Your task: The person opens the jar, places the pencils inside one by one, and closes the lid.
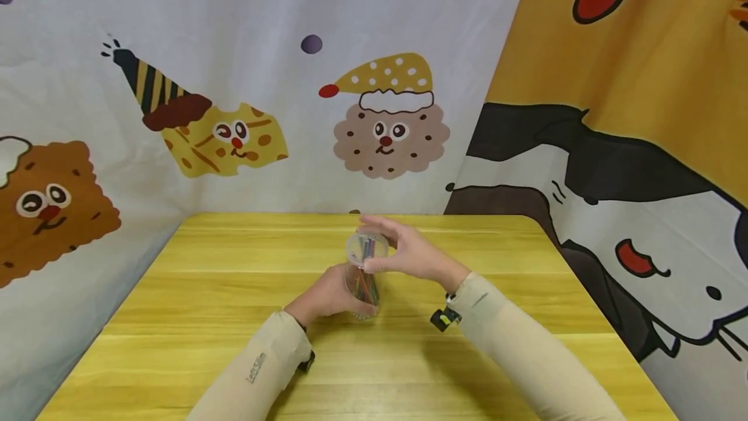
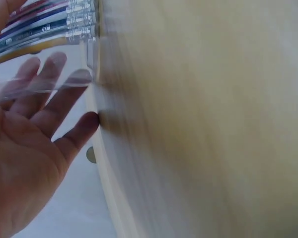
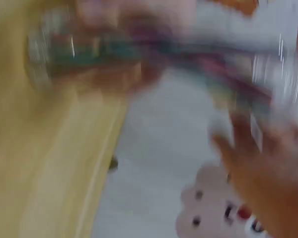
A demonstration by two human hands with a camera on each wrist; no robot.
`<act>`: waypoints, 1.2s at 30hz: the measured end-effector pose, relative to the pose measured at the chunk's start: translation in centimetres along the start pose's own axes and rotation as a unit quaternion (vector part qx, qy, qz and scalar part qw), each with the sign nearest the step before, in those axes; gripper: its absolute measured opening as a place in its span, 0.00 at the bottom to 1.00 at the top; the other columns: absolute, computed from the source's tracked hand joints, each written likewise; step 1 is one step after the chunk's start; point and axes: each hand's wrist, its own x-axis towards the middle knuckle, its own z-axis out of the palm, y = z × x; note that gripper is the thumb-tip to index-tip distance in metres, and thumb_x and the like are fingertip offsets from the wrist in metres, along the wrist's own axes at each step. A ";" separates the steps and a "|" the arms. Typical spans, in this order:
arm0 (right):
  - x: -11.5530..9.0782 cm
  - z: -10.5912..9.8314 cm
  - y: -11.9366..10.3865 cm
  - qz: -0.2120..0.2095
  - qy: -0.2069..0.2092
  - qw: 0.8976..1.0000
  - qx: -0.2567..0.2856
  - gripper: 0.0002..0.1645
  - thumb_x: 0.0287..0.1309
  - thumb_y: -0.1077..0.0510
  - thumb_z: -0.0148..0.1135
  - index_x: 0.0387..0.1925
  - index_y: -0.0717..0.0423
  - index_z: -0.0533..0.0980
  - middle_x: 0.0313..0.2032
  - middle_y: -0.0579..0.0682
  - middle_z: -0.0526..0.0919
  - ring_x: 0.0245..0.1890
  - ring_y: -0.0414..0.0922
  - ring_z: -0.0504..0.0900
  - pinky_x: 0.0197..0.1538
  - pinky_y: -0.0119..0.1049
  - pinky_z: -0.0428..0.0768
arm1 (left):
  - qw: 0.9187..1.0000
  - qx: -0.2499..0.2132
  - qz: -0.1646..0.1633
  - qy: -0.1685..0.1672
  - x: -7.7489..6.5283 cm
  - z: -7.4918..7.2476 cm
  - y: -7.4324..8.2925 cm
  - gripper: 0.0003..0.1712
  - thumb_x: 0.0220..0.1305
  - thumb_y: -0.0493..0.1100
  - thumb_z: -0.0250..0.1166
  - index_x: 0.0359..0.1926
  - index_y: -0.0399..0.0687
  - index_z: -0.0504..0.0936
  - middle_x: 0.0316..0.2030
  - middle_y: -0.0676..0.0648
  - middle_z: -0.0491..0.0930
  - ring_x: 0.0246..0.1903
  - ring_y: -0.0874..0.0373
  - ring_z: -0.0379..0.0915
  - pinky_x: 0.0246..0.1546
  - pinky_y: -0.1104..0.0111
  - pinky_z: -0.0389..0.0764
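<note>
A clear plastic jar (image 1: 363,286) stands on the table with several pencils (image 2: 42,32) inside. Silver metal ends of these pencils show at the jar's base in the left wrist view. My left hand (image 1: 333,294) holds the jar's lower part, thumb on the near side and fingers behind. At the top, my right hand (image 1: 411,254) grips the clear round lid (image 1: 354,256) between thumb and fingers. Motion blur covers the right wrist view, where the right hand (image 3: 268,163) is around the lid end. Whether the lid is loose, I cannot tell.
The yellow wood-grain table (image 1: 204,317) reaches back to a printed cloth (image 1: 251,38) with cartoon figures. Its far edge lies a little behind the jar. A dark strap device (image 1: 445,318) sits on the right wrist.
</note>
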 end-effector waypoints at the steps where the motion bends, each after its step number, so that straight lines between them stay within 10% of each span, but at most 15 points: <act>1: 0.4 -0.7 0.3 -0.014 -0.036 0.999 0.016 0.50 0.62 0.52 0.80 0.81 0.36 0.64 0.76 0.46 0.75 0.79 0.48 0.70 0.82 0.57 0.64 | 1.000 -0.010 0.003 -0.007 0.0 0.0 0.0 0.48 0.57 0.49 0.84 0.76 0.66 0.70 0.60 0.57 0.83 0.63 0.57 0.77 0.69 0.51 0.77; 7: 1.7 -2.5 0.6 -0.040 -0.123 0.991 0.020 0.51 0.59 0.53 0.82 0.79 0.40 0.67 0.76 0.45 0.75 0.76 0.46 0.74 0.80 0.51 0.68 | 0.999 -0.028 0.022 -0.016 0.1 0.1 -0.1 0.56 0.56 0.45 0.85 0.80 0.69 0.64 0.66 0.51 0.81 0.66 0.55 0.77 0.71 0.50 0.76; 18: 0.4 0.6 -0.2 -0.025 0.057 0.993 -0.099 0.49 0.53 0.34 0.82 0.72 0.43 0.74 0.70 0.45 0.80 0.74 0.50 0.75 0.75 0.57 0.74 | 0.999 0.030 -0.005 0.022 0.1 0.2 0.1 0.40 0.56 0.54 0.84 0.68 0.57 0.78 0.33 0.58 0.81 0.27 0.63 0.70 0.29 0.68 0.74; 26: 0.1 -2.0 0.1 -0.042 -0.043 0.998 -0.031 0.45 0.64 0.51 0.78 0.79 0.40 0.68 0.74 0.45 0.77 0.77 0.51 0.73 0.80 0.60 0.66 | 1.000 0.000 0.010 0.026 -0.1 0.4 0.1 0.53 0.55 0.51 0.85 0.78 0.65 0.67 0.64 0.49 0.83 0.63 0.55 0.77 0.66 0.48 0.79; 33: 0.0 -0.1 -0.3 -0.034 0.057 0.985 -0.157 0.56 0.49 0.36 0.86 0.76 0.45 0.70 0.62 0.47 0.84 0.66 0.53 0.80 0.69 0.57 0.78 | 1.000 0.002 0.001 0.019 -0.3 0.3 -0.1 0.50 0.56 0.51 0.85 0.76 0.65 0.70 0.54 0.56 0.85 0.47 0.59 0.79 0.51 0.59 0.82; 36: 0.0 0.0 -0.3 -0.046 0.034 0.984 -0.168 0.59 0.52 0.38 0.85 0.80 0.47 0.65 0.68 0.49 0.78 0.68 0.50 0.78 0.69 0.55 0.79 | 1.000 0.001 0.006 0.016 -0.3 0.3 0.0 0.47 0.56 0.50 0.84 0.74 0.65 0.72 0.52 0.56 0.85 0.46 0.59 0.79 0.49 0.59 0.82</act>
